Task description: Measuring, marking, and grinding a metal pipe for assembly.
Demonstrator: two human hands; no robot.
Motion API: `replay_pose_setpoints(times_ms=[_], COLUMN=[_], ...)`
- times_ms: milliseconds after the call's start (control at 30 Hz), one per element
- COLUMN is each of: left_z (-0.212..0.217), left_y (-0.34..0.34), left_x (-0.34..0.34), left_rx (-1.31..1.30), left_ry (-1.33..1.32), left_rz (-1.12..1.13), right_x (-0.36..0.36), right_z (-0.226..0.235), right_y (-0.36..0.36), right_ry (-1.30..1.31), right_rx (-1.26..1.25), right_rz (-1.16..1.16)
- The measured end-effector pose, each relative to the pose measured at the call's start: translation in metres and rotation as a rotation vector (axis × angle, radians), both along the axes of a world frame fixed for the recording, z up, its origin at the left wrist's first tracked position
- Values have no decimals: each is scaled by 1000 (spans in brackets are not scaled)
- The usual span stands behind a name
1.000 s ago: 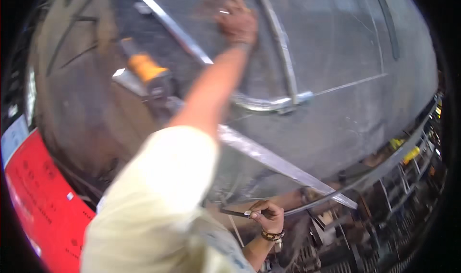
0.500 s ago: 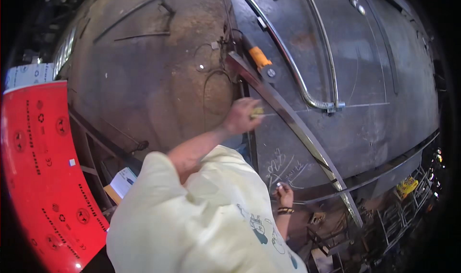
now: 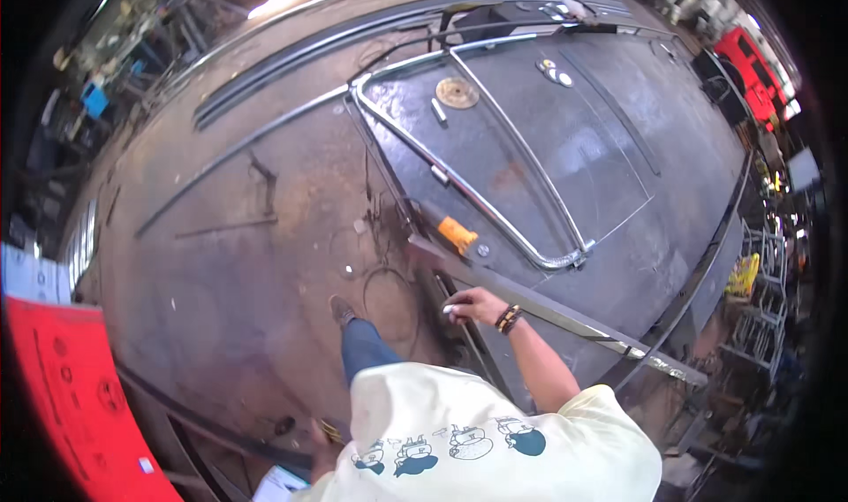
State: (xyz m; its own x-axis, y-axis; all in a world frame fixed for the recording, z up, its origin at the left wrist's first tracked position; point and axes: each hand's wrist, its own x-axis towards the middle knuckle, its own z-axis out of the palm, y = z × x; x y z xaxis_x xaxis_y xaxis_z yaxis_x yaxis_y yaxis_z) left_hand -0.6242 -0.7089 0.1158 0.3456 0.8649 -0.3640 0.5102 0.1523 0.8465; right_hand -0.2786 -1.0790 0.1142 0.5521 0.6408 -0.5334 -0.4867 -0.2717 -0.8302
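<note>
Nearby, red sign (image 3: 71, 396) lies left; right hand (image 3: 473, 306) grips white chalk (image 3: 449, 308); left hand's (image 3: 320, 433) grip unclear.

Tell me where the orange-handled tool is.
Head view, centre: the orange-handled tool lies on the metal table, just above the right hand, beside the curved frame.

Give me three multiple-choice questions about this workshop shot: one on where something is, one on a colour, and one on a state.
1. Where is the orange-handled tool?
A. just beyond the right hand, beside the curved metal frame
B. on the round disc
C. on the red board

2. What colour is the board at lower left?
A. blue
B. red
C. green

3. How is the long flat bar placed?
A. standing upright
B. lifted in both hands
C. lying on the metal table

Answers: A, it lies by the frame's tube past the fingers; B, it is plainly red; C, it rests along the tabletop.
</note>
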Motion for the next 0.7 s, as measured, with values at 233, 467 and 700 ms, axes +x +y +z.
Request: replay_pose_setpoints(times_ms=[233,467,700], left_z=[-154,-188,-102], left_y=[248,432,614], left_x=[-10,182,411], left_rx=[-394,-813,-531], left_ry=[9,153,293], left_rz=[-240,-273,-338], right_x=[37,158,296], right_z=[-82,-11,-22], right_y=[187,362,435], right_ry=[200,-194,-308], right_rx=[-213,-131,-133], right_rz=[71,-67,-172])
